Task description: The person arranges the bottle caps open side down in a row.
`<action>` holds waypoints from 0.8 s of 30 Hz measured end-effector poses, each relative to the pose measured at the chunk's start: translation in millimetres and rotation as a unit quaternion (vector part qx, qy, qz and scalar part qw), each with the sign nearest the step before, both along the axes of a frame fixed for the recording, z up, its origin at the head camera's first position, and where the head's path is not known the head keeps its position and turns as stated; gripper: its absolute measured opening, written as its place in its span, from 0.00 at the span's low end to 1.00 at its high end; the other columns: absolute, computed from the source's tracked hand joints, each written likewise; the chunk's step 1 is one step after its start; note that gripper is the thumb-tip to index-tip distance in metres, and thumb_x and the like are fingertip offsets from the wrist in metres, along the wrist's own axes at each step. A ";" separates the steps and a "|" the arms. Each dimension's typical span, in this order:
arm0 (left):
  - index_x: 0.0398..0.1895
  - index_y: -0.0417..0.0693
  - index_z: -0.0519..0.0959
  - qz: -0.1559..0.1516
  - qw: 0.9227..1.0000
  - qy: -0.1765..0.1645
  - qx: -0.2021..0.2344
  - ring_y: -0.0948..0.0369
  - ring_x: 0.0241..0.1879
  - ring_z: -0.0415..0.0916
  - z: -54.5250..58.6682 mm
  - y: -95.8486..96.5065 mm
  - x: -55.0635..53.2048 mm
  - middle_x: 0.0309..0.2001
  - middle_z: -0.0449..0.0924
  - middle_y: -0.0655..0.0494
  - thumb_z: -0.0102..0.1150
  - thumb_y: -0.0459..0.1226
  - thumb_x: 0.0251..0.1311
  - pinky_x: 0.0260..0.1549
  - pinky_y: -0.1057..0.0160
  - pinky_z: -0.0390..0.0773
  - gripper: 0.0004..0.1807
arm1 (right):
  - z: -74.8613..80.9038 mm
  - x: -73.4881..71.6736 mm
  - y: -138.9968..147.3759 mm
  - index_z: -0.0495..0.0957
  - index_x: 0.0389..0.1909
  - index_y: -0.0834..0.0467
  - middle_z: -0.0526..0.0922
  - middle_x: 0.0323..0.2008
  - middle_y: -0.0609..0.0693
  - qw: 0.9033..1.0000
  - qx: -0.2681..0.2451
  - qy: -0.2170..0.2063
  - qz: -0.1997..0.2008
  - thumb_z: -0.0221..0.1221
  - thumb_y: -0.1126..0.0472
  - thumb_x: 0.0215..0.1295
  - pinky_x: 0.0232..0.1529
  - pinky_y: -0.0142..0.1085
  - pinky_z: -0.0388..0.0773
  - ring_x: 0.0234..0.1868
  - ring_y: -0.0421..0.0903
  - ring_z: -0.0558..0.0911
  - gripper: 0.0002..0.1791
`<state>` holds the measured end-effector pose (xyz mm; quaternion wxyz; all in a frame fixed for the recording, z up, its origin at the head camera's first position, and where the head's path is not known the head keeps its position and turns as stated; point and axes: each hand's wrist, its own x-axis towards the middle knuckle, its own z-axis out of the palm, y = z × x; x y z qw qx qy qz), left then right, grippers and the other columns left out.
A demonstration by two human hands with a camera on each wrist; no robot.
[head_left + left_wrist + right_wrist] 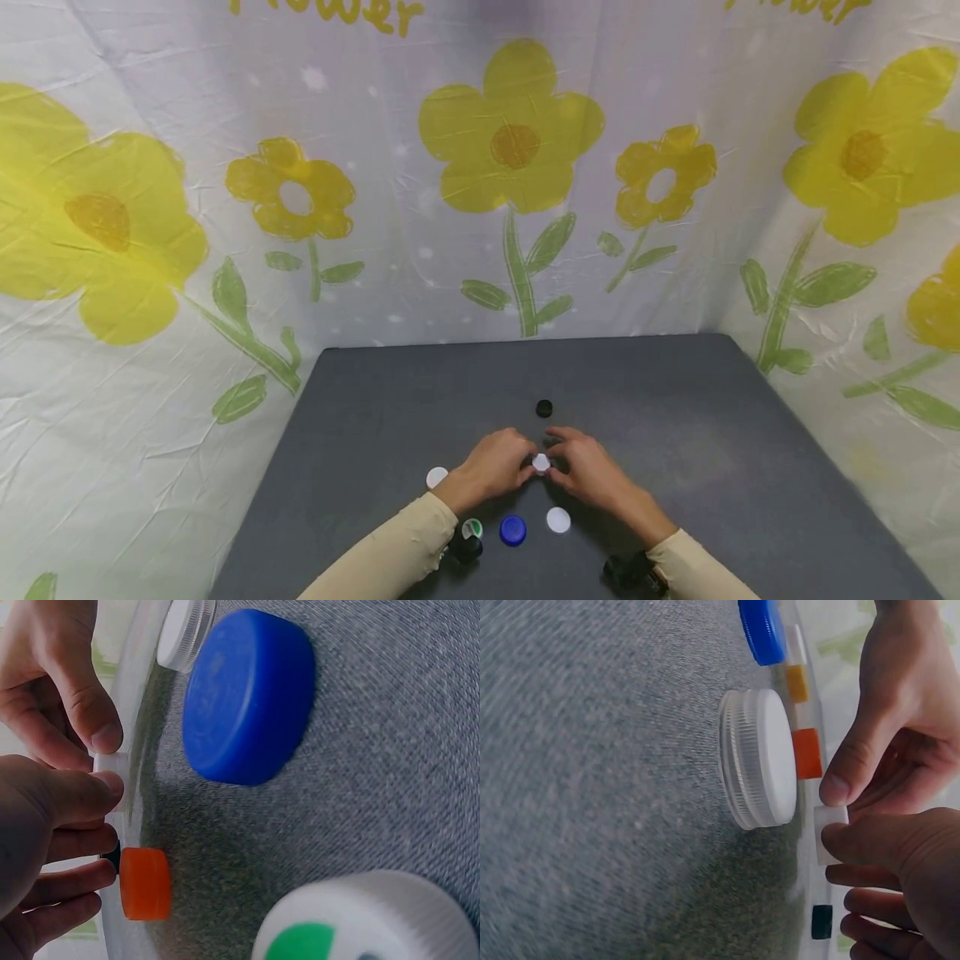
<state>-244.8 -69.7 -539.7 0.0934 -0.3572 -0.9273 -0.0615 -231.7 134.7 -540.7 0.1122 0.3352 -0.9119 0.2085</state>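
Observation:
My left hand [491, 467] and right hand [592, 471] meet over the middle of the table. Thumbs and fingers of both pinch a small white cap [541, 463] from either side. The left wrist view shows that white cap [112, 766] between both thumb tips. An orange cap [145, 884] stands beside my left fingers; the head view does not show it. Beyond the hands lies a black cap [543, 408]. Nearer me are a blue cap [513, 530], a round white cap [558, 520] with a ridged side, and a white-and-green cap [472, 528].
Another white cap [437, 477] lies left of my left forearm, partly covered by it. A yellow cap [797, 683] appears behind the blue one in the right wrist view. The dark grey table [420, 392] ends against a flower-printed curtain [397, 275].

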 end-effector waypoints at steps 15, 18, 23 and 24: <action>0.25 0.60 0.82 0.000 1.000 -0.007 -0.016 0.63 0.27 0.78 -7.1 2.6 1.8 0.24 0.80 0.63 0.72 0.47 0.55 0.24 0.60 0.77 0.08 | -8.6 5.2 -2.3 0.88 0.34 0.58 0.82 0.56 0.62 1.000 0.012 -0.006 -0.018 0.73 0.59 0.53 0.53 0.50 0.80 0.56 0.58 0.82 0.09; 0.27 0.59 0.83 0.000 1.000 -0.004 -0.015 0.62 0.27 0.80 -3.5 -0.5 -0.5 0.24 0.81 0.62 0.73 0.48 0.53 0.25 0.59 0.78 0.09 | -7.5 2.9 0.2 0.88 0.36 0.59 0.82 0.55 0.62 1.000 0.007 -0.004 -0.019 0.74 0.59 0.53 0.53 0.50 0.80 0.56 0.58 0.82 0.11; 0.36 0.56 0.87 0.006 1.000 0.002 -0.013 0.61 0.32 0.83 7.1 -6.5 -7.8 0.29 0.84 0.61 0.71 0.49 0.54 0.29 0.58 0.80 0.11 | 0.4 -3.8 5.7 0.88 0.40 0.61 0.82 0.56 0.62 1.000 0.008 0.009 -0.026 0.73 0.60 0.52 0.53 0.51 0.79 0.56 0.59 0.82 0.14; 0.38 0.55 0.87 0.009 1.000 0.001 -0.013 0.60 0.33 0.83 9.6 -7.4 -9.3 0.31 0.85 0.60 0.70 0.49 0.55 0.30 0.57 0.81 0.12 | 2.9 -5.3 6.5 0.87 0.40 0.61 0.82 0.56 0.62 1.000 0.010 0.010 -0.028 0.73 0.59 0.52 0.53 0.52 0.79 0.56 0.59 0.82 0.15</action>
